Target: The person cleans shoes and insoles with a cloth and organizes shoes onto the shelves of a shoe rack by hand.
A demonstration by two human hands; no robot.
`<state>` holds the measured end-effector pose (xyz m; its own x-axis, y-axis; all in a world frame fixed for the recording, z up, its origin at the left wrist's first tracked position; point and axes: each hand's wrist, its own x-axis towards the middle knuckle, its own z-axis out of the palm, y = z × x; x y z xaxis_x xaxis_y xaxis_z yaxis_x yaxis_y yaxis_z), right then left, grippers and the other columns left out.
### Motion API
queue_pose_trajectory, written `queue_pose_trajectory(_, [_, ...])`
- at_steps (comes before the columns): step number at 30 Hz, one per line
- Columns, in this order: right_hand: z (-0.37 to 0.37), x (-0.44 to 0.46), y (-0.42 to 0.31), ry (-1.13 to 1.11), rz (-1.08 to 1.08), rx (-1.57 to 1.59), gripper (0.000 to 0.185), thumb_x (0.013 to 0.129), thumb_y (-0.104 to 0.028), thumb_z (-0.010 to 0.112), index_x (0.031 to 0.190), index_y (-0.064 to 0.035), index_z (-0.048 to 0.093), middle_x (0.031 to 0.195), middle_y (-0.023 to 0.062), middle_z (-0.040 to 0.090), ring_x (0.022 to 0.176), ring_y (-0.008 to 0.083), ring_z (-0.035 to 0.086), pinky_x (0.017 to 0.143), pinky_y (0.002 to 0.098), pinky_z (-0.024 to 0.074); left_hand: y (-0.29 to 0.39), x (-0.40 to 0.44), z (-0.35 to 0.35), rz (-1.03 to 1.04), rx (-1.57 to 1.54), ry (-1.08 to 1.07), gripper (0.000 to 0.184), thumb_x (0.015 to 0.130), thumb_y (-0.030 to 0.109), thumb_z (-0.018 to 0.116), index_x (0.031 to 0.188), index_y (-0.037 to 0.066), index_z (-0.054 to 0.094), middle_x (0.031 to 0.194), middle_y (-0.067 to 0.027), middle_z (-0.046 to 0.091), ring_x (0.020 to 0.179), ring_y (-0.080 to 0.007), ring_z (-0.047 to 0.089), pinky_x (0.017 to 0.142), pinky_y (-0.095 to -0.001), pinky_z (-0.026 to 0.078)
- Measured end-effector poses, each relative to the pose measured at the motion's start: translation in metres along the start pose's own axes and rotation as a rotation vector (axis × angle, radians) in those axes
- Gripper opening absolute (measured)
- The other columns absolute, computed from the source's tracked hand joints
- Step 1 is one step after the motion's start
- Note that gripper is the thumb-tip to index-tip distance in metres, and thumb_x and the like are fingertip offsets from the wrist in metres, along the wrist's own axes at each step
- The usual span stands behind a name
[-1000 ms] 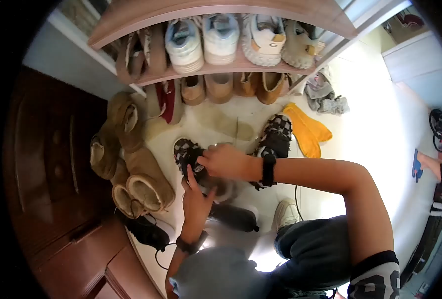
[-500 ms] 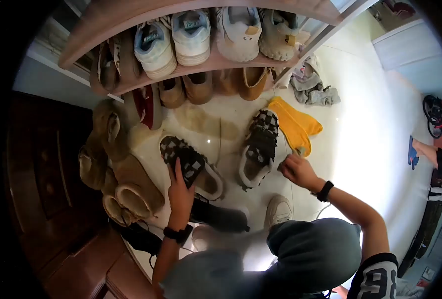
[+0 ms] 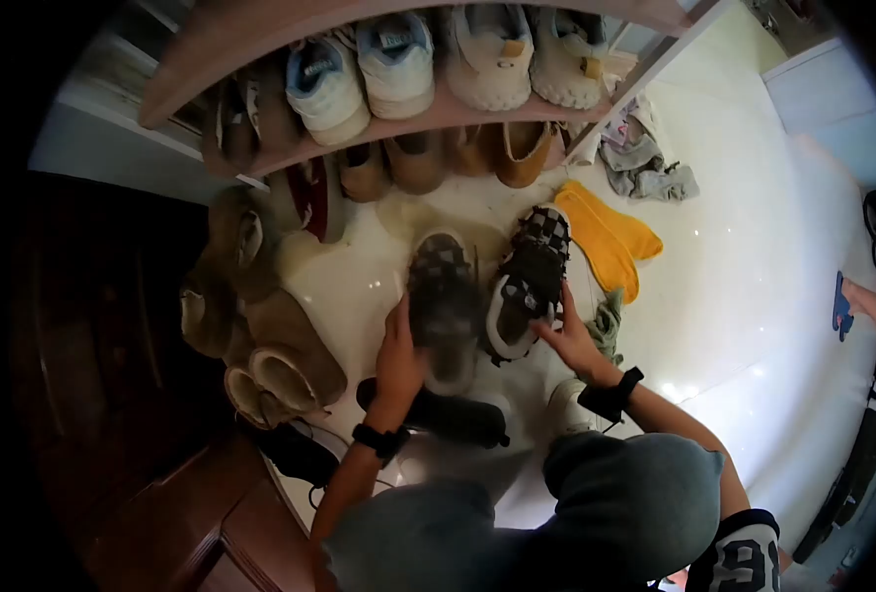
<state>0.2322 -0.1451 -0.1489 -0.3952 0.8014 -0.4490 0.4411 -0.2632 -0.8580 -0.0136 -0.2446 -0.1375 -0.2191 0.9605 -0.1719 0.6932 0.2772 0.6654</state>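
Observation:
Two black-and-white checkered sneakers stand side by side on the tiled floor. My left hand [image 3: 398, 357] is at the outer side of the left sneaker [image 3: 444, 301], which is smeared by motion. My right hand [image 3: 574, 340] grips the right sneaker [image 3: 529, 281] near its heel, thumb at the opening and fingers along the outer side. Beside that sneaker lie yellow socks [image 3: 610, 237]. A crumpled grey-green cloth, perhaps a sock [image 3: 608, 328], rests just beyond my right hand.
A curved shoe rack [image 3: 418, 128] with several pairs stands ahead. Tan boots [image 3: 290, 345] sit at the left by a dark wooden door [image 3: 112, 326]. A black shoe [image 3: 448, 416] lies near my knees. Grey cloths [image 3: 645, 168] lie by the rack; another person's foot [image 3: 842, 304] shows far right.
The left sneaker has moved right, closer to the other, with my left hand. My right hand has let go of the grey-green cloth and taken hold of the right sneaker.

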Motion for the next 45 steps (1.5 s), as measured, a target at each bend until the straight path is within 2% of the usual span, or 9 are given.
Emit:
queue_pose_trajectory(2, [0.010,0.009,0.025,0.189,-0.376,-0.392,0.087,0.073,-0.020,0.064,0.133,0.0023,0.006,0.128,0.0245,0.028,0.099,0.0277,0.051,0.079,0.0313,0.0436,-0.007,-0.008,0.010,-0.144,-0.092,0.064,0.059,0.071,0.005,0.056,0.124,0.003,0.032,0.113,-0.0259,0.044,0.082,-0.0401,0.054,0.069,-0.0418,0.045])
queue_pose_trajectory(5, [0.015,0.009,0.013,0.210,-0.165,-0.274,0.084,0.072,-0.016,0.062,0.133,0.0013,0.006,0.118,0.0231,0.035,0.083,0.0265,0.053,0.072,0.0321,0.0447,-0.001,-0.009,0.009,-0.424,0.028,-0.172,0.038,0.076,0.020,0.052,0.105,-0.003,0.047,0.080,-0.0257,0.057,0.077,-0.0410,0.055,0.069,-0.0447,0.044])
queue_pose_trajectory(8, [0.001,0.010,-0.001,0.233,-0.260,-0.342,0.073,0.070,-0.008,0.057,0.131,-0.0019,0.018,0.105,0.0193,0.041,0.069,0.0251,0.051,0.066,0.0335,0.0440,-0.010,-0.007,0.005,-0.338,0.081,-0.126,0.033,0.078,0.024,0.049,0.095,-0.004,0.052,0.074,-0.0268,0.057,0.074,-0.0422,0.055,0.069,-0.0452,0.044])
queue_pose_trajectory(13, [-0.056,-0.001,-0.039,0.119,-0.426,-0.229,0.051,0.067,-0.002,0.052,0.117,-0.0026,0.044,0.101,0.0174,0.053,0.086,0.0292,0.055,0.079,0.0331,0.0429,0.015,-0.018,-0.059,-0.239,-0.050,-0.086,0.030,0.078,0.022,0.047,0.093,-0.004,0.054,0.076,-0.0287,0.055,0.074,-0.0421,0.054,0.069,-0.0464,0.043])
queue_pose_trajectory(25, [-0.103,-0.069,-0.274,0.526,-0.811,-0.195,0.052,0.063,0.003,0.045,0.115,0.0052,0.045,0.105,0.0156,0.055,0.104,0.0192,0.050,0.091,0.0275,0.0346,0.172,0.015,-0.222,0.351,0.124,0.519,0.025,0.070,0.016,0.049,0.088,-0.001,0.054,0.062,-0.0223,0.052,0.059,-0.0417,0.051,0.052,-0.0425,0.042])
queue_pose_trajectory(31, [-0.121,0.023,-0.310,0.608,-0.843,-0.125,0.043,0.069,-0.011,0.052,0.109,0.0033,0.050,0.073,0.0169,0.059,0.061,0.0187,0.055,0.061,0.0302,0.0436,0.212,0.106,-0.224,0.263,0.238,0.618,0.036,0.081,0.028,0.043,0.068,-0.004,0.055,0.064,-0.0254,0.053,0.064,-0.0428,0.052,0.061,-0.0489,0.040])
queue_pose_trajectory(37, [-0.136,0.051,-0.335,0.656,-0.880,-0.216,0.043,0.068,-0.019,0.052,0.104,0.0039,0.052,0.070,0.0204,0.057,0.060,0.0269,0.054,0.063,0.0318,0.0441,0.221,0.161,-0.243,0.147,0.237,0.579,0.043,0.080,0.032,0.043,0.071,-0.007,0.057,0.071,-0.0285,0.054,0.072,-0.0446,0.052,0.065,-0.0468,0.040])
queue_pose_trajectory(41, [-0.143,0.062,-0.326,0.678,-0.774,0.004,0.042,0.078,-0.025,0.053,0.110,0.0016,0.049,0.069,0.0170,0.060,0.061,0.0230,0.057,0.061,0.0323,0.0444,0.232,0.197,-0.251,0.162,0.087,0.541,0.050,0.077,0.038,0.049,0.068,-0.011,0.053,0.063,-0.0273,0.049,0.065,-0.0377,0.052,0.061,-0.0406,0.037])
queue_pose_trajectory(45, [-0.110,0.054,-0.290,0.647,-1.002,0.020,0.055,0.081,-0.021,0.055,0.127,-0.0022,0.032,0.120,0.0261,0.042,0.111,0.0287,0.044,0.090,0.0332,0.0357,0.239,0.237,-0.249,0.120,0.062,0.572,0.049,0.074,0.041,0.047,0.079,-0.005,0.061,0.083,-0.0289,0.056,0.086,-0.0417,0.053,0.075,-0.0426,0.041])
